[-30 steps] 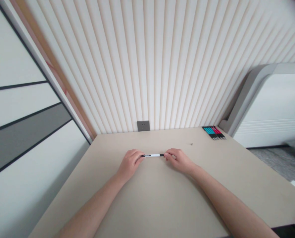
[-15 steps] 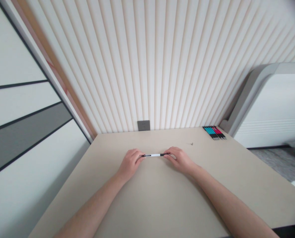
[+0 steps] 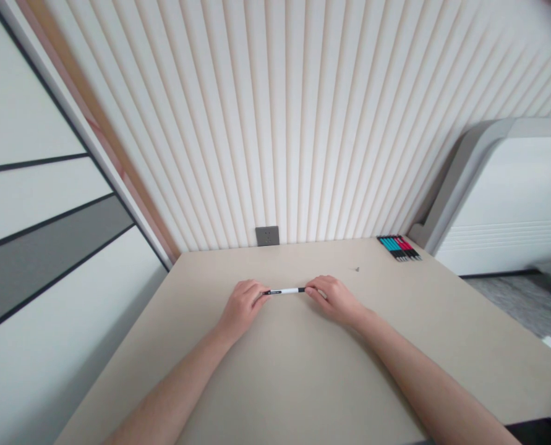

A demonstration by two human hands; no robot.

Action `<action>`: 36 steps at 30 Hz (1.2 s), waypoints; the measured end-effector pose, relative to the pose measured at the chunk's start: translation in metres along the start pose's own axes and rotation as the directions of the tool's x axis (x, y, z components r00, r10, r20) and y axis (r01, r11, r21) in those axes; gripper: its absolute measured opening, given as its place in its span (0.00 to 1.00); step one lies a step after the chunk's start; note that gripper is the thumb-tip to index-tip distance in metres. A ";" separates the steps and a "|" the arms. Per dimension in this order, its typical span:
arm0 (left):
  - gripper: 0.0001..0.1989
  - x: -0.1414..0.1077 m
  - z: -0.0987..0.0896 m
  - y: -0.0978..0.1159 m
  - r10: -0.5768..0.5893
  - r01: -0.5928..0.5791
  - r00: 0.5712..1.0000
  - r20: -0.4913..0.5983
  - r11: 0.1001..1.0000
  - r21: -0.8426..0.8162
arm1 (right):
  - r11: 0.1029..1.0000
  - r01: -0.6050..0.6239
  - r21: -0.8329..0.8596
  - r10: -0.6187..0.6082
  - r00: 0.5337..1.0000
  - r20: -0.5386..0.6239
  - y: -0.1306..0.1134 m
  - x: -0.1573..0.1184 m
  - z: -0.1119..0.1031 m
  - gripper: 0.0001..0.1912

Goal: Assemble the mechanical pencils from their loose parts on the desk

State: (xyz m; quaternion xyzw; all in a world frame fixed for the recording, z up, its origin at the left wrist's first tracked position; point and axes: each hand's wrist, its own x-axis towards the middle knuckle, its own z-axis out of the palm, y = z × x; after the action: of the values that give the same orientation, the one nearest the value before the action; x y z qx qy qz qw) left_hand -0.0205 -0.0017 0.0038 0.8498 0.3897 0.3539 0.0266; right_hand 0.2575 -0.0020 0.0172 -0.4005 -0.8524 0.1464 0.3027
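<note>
Tan table: pen sits btwn L hand & R hand, fingers pinched on both its ends. Looks like hold-it step; next move prob. needs a steady pinch.

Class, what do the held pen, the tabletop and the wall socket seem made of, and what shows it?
Pen: probably smooth plastic, judging by its evenly coloured white and black barrel. Tabletop: perhaps laminate, matt beige with no visible grain. Wall socket: likely moulded plastic, matt-looking, uniformly dark grey.
</note>
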 end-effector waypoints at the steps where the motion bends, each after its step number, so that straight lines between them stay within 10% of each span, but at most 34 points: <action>1: 0.05 0.000 0.000 -0.001 -0.002 0.002 1.000 -0.008 1.000 -0.006 | 1.000 0.006 0.007 -0.006 1.000 -0.004 0.001 0.000 0.000 0.16; 19: 0.04 0.001 0.001 0.002 -0.073 0.074 0.997 0.018 0.997 -0.017 | 0.998 0.055 -0.017 -0.055 0.998 0.022 0.004 -0.001 -0.001 0.12; 23: 0.05 0.001 0.002 0.000 -0.085 0.085 0.996 0.007 0.996 -0.030 | 0.972 -0.111 -0.206 0.087 0.988 -0.124 0.016 0.000 -0.009 0.15; 29: 0.05 0.002 0.001 0.001 -0.102 0.100 0.995 -0.021 0.993 -0.057 | 0.585 -0.644 -0.494 0.499 0.765 -0.407 0.062 -0.013 -0.036 0.17; 32: 0.04 0.002 0.001 0.001 -0.090 0.089 0.996 -0.013 0.994 -0.064 | 0.457 -0.727 -0.513 0.657 0.664 -0.356 0.077 -0.020 -0.040 0.16; 36: 0.04 0.001 0.001 0.000 -0.077 0.077 0.997 -0.005 0.994 -0.077 | 0.456 -0.722 -0.520 0.703 0.651 -0.287 0.084 -0.020 -0.035 0.16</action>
State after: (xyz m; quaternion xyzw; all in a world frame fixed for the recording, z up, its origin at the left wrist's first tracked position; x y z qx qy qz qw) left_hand -0.0192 -0.0006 0.0034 0.8311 0.4084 0.3706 0.0711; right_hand 0.3397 0.0360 -0.0049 -0.7945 -0.6009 -0.0211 0.0852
